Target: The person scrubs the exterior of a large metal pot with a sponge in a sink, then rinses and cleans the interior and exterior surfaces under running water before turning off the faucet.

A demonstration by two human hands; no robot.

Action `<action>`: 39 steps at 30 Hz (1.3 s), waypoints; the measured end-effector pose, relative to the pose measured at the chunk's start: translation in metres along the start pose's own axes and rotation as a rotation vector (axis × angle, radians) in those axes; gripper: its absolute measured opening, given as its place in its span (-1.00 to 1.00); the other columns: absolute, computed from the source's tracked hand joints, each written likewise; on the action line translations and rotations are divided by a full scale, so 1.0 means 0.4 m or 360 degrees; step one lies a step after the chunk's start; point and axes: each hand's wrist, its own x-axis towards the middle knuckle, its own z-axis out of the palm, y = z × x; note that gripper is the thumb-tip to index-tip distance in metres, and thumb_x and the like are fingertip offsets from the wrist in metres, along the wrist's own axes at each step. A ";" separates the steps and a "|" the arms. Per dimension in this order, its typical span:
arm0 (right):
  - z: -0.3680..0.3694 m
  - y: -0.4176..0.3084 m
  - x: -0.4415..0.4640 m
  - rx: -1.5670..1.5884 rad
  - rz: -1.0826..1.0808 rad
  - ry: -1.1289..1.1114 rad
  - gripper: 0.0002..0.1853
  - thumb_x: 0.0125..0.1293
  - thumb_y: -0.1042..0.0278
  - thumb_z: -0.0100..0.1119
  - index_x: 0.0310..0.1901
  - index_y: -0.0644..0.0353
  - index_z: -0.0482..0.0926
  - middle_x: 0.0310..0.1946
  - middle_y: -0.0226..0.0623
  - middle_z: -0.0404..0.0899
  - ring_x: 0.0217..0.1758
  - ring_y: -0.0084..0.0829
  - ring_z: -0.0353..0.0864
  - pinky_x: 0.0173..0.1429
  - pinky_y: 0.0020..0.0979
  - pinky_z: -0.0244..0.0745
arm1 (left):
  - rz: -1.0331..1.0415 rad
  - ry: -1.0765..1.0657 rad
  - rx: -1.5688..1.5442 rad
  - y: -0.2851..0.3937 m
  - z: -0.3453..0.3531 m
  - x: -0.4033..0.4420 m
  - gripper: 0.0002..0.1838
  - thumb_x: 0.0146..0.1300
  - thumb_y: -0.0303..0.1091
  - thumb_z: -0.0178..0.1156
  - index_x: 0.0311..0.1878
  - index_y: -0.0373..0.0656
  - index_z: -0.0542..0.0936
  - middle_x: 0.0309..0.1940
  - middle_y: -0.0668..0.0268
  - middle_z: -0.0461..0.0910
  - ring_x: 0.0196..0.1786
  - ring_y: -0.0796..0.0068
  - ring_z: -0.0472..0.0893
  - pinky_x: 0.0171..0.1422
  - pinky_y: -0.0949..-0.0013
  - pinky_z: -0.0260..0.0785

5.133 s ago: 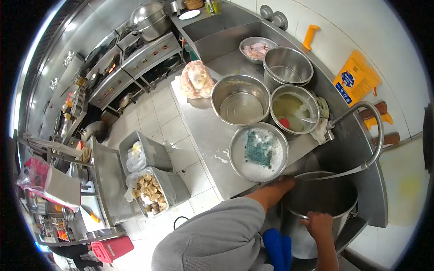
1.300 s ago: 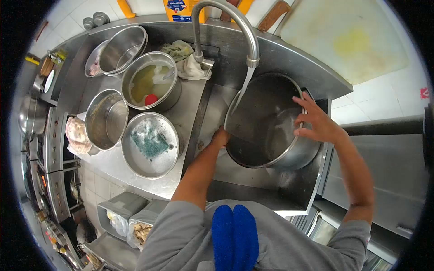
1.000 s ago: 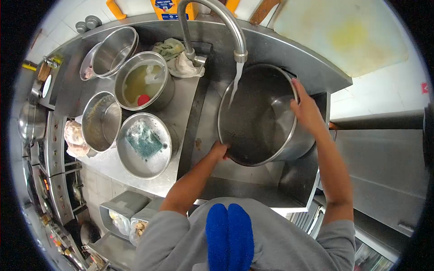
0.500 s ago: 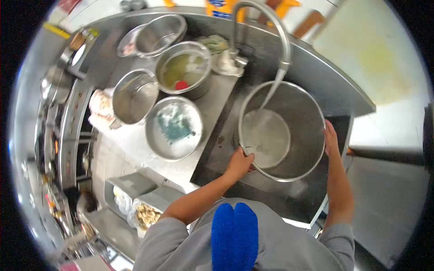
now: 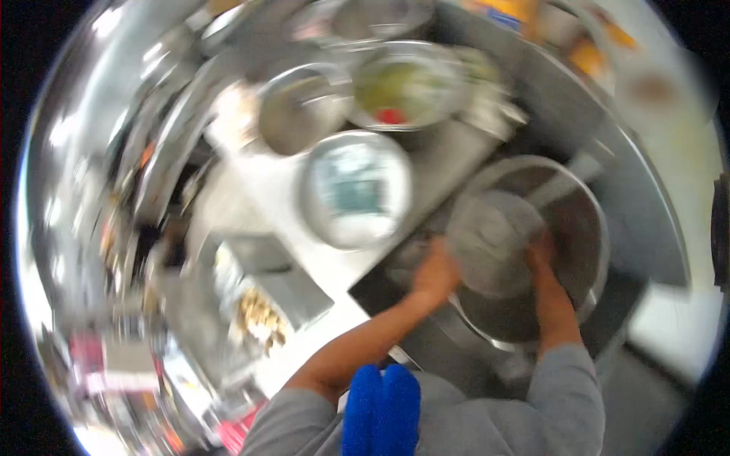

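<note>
A large steel pot [image 5: 585,228] stands in the sink, with a stream of water falling into it. My left hand [image 5: 437,271] is at the pot's left rim, its fingers smeared by motion. My right hand [image 5: 541,249] reaches over the near rim into the pot; its fingers are blurred. To the left of the pot, a round steel bowl [image 5: 357,228] on the counter holds white suds and a green scouring pad [image 5: 353,190]. Whether my right hand holds anything cannot be made out.
Behind the bowl stand an empty-looking steel pot [image 5: 300,114] and a pot of yellowish liquid [image 5: 380,87] with a red object. A cloth [image 5: 490,110] lies near the tap. Grey bins [image 5: 293,292] stand on the floor at left.
The view has swung left and blurred. My right hand has gone from the pot's outer right side to inside it. My left hand stays by the left rim. Earlier the pot was tilted; now it stands more upright.
</note>
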 end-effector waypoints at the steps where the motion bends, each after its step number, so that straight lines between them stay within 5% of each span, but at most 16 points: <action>1: 0.049 -0.014 0.055 -0.0007 -0.0258 0.0125 -0.42 0.33 0.18 0.05 0.31 0.23 0.21 0.32 -0.11 0.22 0.38 -0.15 0.20 0.41 -0.15 0.12 | -0.0282 -0.0406 0.0023 0.008 -0.029 0.013 -0.51 0.24 -0.24 0.01 0.18 -0.26 0.22 -0.08 -0.15 0.51 -0.10 -0.14 0.58 -0.03 -0.06 0.41; 2: 0.119 -0.026 0.105 -0.0176 -0.0558 0.0182 -0.44 0.34 0.17 0.04 0.30 0.24 0.23 0.29 -0.11 0.25 0.35 -0.16 0.24 0.39 -0.16 0.15 | 0.0016 -0.0141 0.0133 -0.056 0.051 0.028 -0.52 0.25 -0.23 -0.03 0.17 -0.25 0.24 -0.13 -0.10 0.55 -0.15 -0.11 0.61 -0.08 -0.05 0.43; 3: 0.199 -0.051 0.150 -0.0339 -0.0777 0.0176 -0.46 0.35 0.15 0.02 0.28 0.25 0.25 0.27 -0.10 0.28 0.32 -0.16 0.27 0.36 -0.18 0.17 | -0.0327 -0.0500 -0.0058 -0.009 0.007 0.042 -0.53 0.20 -0.30 0.01 0.15 -0.30 0.26 0.12 -0.16 0.36 0.01 -0.14 0.53 0.07 -0.01 0.40; 4: 0.267 -0.074 0.184 -0.0480 -0.0912 0.0165 -0.47 0.36 0.14 0.00 0.27 0.25 0.28 0.24 -0.10 0.31 0.30 -0.17 0.31 0.34 -0.19 0.20 | -0.0268 -0.0457 -0.0205 0.025 -0.027 0.030 -0.52 0.21 -0.30 0.01 0.17 -0.28 0.24 0.11 -0.16 0.36 -0.02 -0.15 0.54 0.06 -0.03 0.41; 5: 0.322 -0.071 0.215 -0.0598 -0.0995 0.0164 -0.49 0.37 0.13 -0.02 0.25 0.26 0.30 0.22 -0.10 0.34 0.27 -0.17 0.34 0.31 -0.20 0.23 | 0.0185 0.0022 -0.0057 -0.029 0.054 0.022 -0.47 0.20 -0.31 0.04 0.21 -0.28 0.19 0.15 -0.19 0.33 -0.04 -0.17 0.55 0.04 -0.03 0.42; 8: 0.378 -0.042 0.269 -0.0661 -0.0839 0.0056 -0.50 0.36 0.13 -0.01 0.23 0.26 0.32 0.20 -0.09 0.36 0.25 -0.17 0.35 0.30 -0.20 0.24 | -0.0133 -0.0140 -0.0090 0.014 -0.003 0.043 -0.39 0.18 -0.30 0.09 0.26 -0.28 0.13 0.21 -0.23 0.28 -0.04 -0.18 0.56 0.02 -0.02 0.43; 13: 0.386 0.017 0.281 -0.0715 -0.0657 0.0015 -0.52 0.35 0.14 0.01 0.20 0.25 0.34 0.16 -0.09 0.38 0.22 -0.16 0.37 0.27 -0.20 0.26 | 0.0026 -0.0353 -0.0084 0.012 -0.055 0.027 -0.28 0.15 -0.28 0.13 0.32 -0.29 0.07 0.29 -0.22 0.19 0.02 -0.21 0.52 0.10 0.02 0.42; 17: 0.379 0.050 0.274 -0.0724 -0.0619 -0.0027 -0.54 0.34 0.15 0.02 0.18 0.25 0.36 0.14 -0.09 0.40 0.19 -0.15 0.39 0.25 -0.20 0.28 | 0.0141 -0.0273 -0.0301 -0.080 0.098 0.059 -0.27 0.15 -0.25 0.13 0.33 -0.29 0.08 0.29 -0.26 0.17 0.07 -0.23 0.49 0.15 0.02 0.39; 26: 0.358 0.076 0.233 -0.0729 -0.0659 -0.0051 -0.57 0.32 0.17 0.04 0.13 0.24 0.41 0.08 -0.08 0.44 0.13 -0.14 0.43 0.21 -0.20 0.31 | 0.0035 -0.0554 -0.0163 0.033 -0.072 0.058 -0.35 0.18 -0.25 0.06 0.30 -0.31 0.13 0.31 -0.20 0.15 0.25 -0.14 0.36 0.25 0.02 0.31; 31: 0.343 0.086 0.213 -0.0733 -0.0681 -0.0053 -0.59 0.30 0.18 0.06 0.10 0.24 0.44 0.04 -0.08 0.46 0.10 -0.13 0.45 0.18 -0.20 0.33 | 0.0071 -0.0125 -0.0155 -0.042 0.098 0.078 -0.35 0.15 -0.26 0.09 0.30 -0.22 0.15 0.29 -0.15 0.20 0.12 -0.14 0.47 0.15 -0.05 0.36; 39: 0.344 0.053 0.212 -0.0766 -0.0720 -0.0071 -0.63 0.28 0.20 0.08 0.05 0.23 0.48 -0.01 -0.07 0.50 0.05 -0.12 0.48 0.14 -0.20 0.36 | 0.0097 -0.0189 -0.0102 -0.010 0.029 0.048 -0.29 0.18 -0.20 0.09 0.34 -0.21 0.09 0.32 -0.14 0.17 0.08 -0.17 0.48 0.11 -0.08 0.35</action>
